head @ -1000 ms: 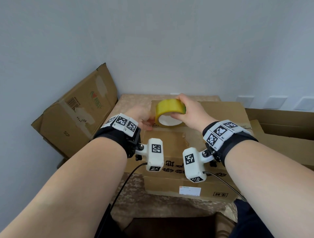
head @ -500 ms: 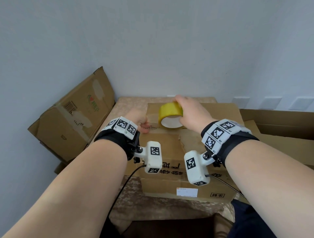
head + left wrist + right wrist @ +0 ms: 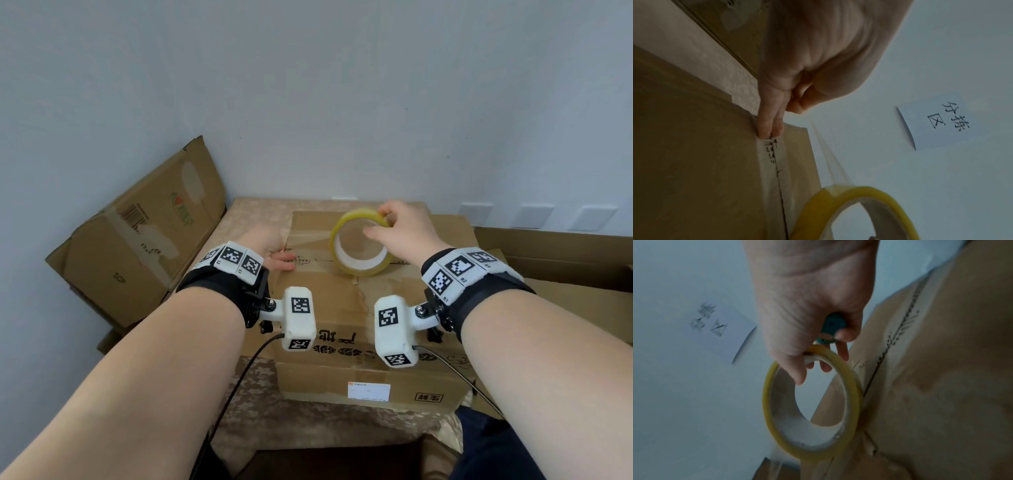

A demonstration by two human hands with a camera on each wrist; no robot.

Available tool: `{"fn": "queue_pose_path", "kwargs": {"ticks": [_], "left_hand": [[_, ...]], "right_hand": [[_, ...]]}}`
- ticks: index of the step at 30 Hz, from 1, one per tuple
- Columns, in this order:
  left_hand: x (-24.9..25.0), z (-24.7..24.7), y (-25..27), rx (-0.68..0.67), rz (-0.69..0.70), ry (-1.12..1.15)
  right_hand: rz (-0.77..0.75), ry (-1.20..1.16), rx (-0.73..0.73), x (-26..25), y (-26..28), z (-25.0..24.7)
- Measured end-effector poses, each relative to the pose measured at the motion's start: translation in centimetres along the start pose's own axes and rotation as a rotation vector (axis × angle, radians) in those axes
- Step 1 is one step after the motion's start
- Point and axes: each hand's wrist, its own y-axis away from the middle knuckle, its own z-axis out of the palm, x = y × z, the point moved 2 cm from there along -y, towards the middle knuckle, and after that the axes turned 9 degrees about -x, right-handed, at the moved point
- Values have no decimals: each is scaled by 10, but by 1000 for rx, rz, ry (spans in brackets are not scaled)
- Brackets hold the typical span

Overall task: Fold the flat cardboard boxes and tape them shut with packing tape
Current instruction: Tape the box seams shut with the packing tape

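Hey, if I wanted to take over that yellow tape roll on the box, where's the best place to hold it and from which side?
Hold the tape roll by its rim, one finger through the open core, coming from above. It stands on edge over the cardboard box seam, so the top arc is free; the right hand already grips there.

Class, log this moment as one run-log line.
left hand: presses tape end on box seam | right hand: holds tape roll | seam untaped
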Motion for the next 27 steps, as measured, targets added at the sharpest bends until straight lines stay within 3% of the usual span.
{"fn": "queue_pose_path", "kwargs": {"ticks": [3,5,9,11,16,19,27], "left_hand": [[-1,-6,-11,-18,-6,73],[-1,-12,-14,-24,-1,126],[-8,-18,-16,-122,-40,313],[-11,-24,-19,-133,-51,393],[-17,-40,-32,-103,-43,471],[-20,-50,-30,-137,-50,418],[-25,-75,-34,-99,9,76]], "right_hand": [[39,-215,-116,3,1,7],[-22,-211,-112,2,0,10],[-185,189,-14,-7,-4,9],[-171,432,8,-13,-3,6],[-217,763,-84,-42,0,13],[-257,930,-112,-59,-3,25],[-273,1012,-94,-76,-11,48]]}}
